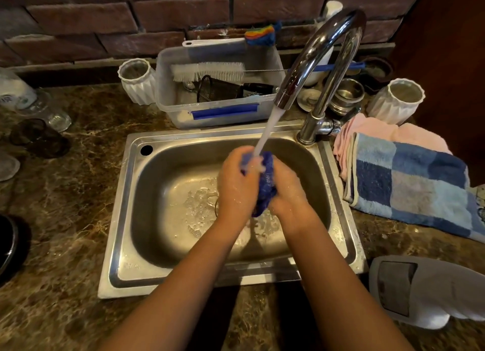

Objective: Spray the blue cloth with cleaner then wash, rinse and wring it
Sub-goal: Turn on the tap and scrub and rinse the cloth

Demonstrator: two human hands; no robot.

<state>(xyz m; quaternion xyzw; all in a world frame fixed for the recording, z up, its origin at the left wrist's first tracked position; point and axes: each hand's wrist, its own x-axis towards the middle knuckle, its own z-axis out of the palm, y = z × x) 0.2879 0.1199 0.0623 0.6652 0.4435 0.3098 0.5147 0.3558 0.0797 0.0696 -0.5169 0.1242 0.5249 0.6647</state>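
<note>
— What are the fingers doing?

— Both sets are curled in around the blue cloth [265,185], which is bunched into a wad between the palms. The left hand [236,185] wraps it from the left, knuckles up; the right hand [287,190] clamps it from the other side, its fingers hidden behind the fabric. Both are wet.

— And the cloth itself, where is it?

— Held above the basin of the steel sink [123,219], near the middle and clear of the bottom. The stream of water [266,133] from the chrome faucet [328,62] lands on the top of the wad, right where the two hands meet.

— How do the arms lie?

— Both forearms come up from the lower edge and converge over the sink, bare, wrists slightly bent inward.

— What's around?

— A marbled brown countertop [65,206]. Behind the sink, a clear plastic tub [168,93] holding a white bottle brush [210,71] and a black mesh cup [217,89]. White ribbed vases [136,85] stand either side. To the right, a blue checked towel [409,182] lies over a pink cloth [367,130], and a grey spray bottle [420,290] lies on its side near the front corner of the sink.
</note>
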